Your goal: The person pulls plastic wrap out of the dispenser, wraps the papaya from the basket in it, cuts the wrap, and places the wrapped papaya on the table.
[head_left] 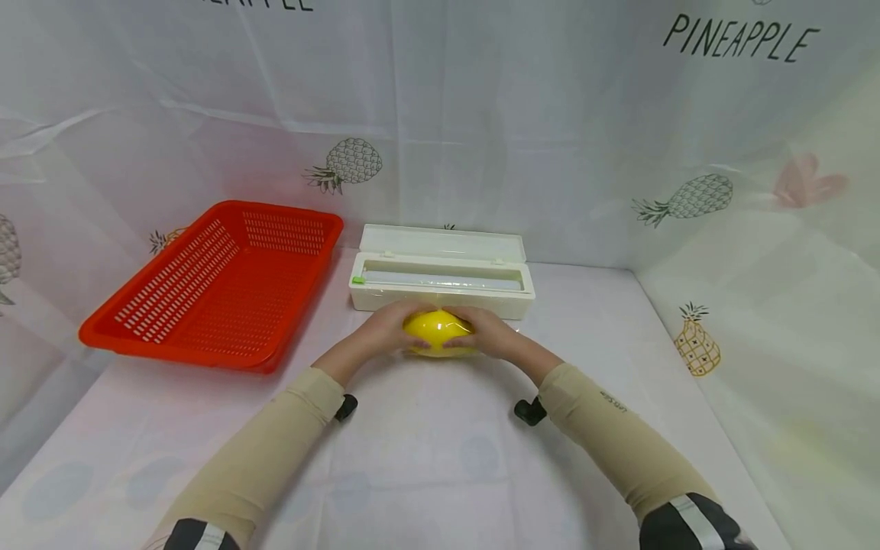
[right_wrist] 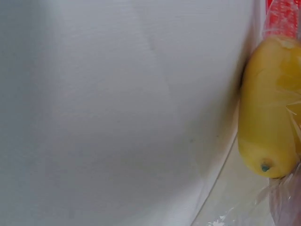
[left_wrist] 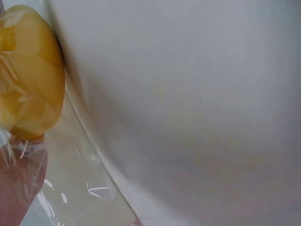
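A glossy yellow fruit [head_left: 438, 330], oblong with a small dark stem end in the right wrist view, is held between both hands just in front of the cling film dispenser [head_left: 447, 296]. My left hand [head_left: 392, 325] grips its left end and my right hand [head_left: 490, 334] its right end, thumbs on the near side. Clear cling film [left_wrist: 23, 89] lies over the fruit in creases, and more film shows beside it in both wrist views. The dispenser is a white box with its lid up, a roll inside and a green piece at its left end. The fruit's underside is hidden.
A red slotted plastic basket [head_left: 234, 305] stands at the left of the white-covered table [head_left: 426, 458]. Behind the table hangs a white cloth [head_left: 536, 137] with pineapple prints, which also runs down the right side. The dispenser stands close to the back cloth.
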### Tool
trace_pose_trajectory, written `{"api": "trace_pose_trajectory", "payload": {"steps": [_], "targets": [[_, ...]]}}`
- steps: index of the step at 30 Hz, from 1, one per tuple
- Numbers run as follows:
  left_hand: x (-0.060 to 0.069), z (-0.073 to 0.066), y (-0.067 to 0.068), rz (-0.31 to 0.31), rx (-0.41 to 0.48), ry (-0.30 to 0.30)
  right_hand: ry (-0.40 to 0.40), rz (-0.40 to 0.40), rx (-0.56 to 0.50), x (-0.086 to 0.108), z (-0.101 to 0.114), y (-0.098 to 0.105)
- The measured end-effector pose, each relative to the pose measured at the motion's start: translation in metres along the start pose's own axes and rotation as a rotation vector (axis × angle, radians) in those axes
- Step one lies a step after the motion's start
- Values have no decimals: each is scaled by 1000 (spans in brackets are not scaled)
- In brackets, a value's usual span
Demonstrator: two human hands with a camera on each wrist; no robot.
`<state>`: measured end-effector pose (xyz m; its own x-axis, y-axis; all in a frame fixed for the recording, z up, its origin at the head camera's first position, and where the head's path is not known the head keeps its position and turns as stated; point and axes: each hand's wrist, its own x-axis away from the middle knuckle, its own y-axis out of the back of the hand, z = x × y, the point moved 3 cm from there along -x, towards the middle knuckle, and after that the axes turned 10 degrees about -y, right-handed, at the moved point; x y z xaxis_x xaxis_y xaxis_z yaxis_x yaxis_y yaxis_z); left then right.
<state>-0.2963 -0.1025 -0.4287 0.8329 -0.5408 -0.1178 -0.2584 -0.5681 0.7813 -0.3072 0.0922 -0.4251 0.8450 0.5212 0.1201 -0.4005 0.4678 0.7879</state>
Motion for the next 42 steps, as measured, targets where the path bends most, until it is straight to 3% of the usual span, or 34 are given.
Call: {"api": "trace_pose_trajectory", "payload": {"steps": [5,11,15,20,23,35,42], "targets": [[-5,-3,1,54,-9,-42,14,14,11,4,-5,3],[-7,-6,3,81,-15,-25,14,-44,39,16,-7,14],[-6,-7,6,78,-8,1,29,-144,31,23,0,14],[-4,-6,7,74,9,35,98,-332,11,32,14,6],[-3,-6,7,71,16,39,110,-382,-6,36,17,1],[-2,-1,7,64,24,45,135,-324,84,24,9,-3],[10,0,22,13,171,99,102,-311,91,21,12,-1]]}}
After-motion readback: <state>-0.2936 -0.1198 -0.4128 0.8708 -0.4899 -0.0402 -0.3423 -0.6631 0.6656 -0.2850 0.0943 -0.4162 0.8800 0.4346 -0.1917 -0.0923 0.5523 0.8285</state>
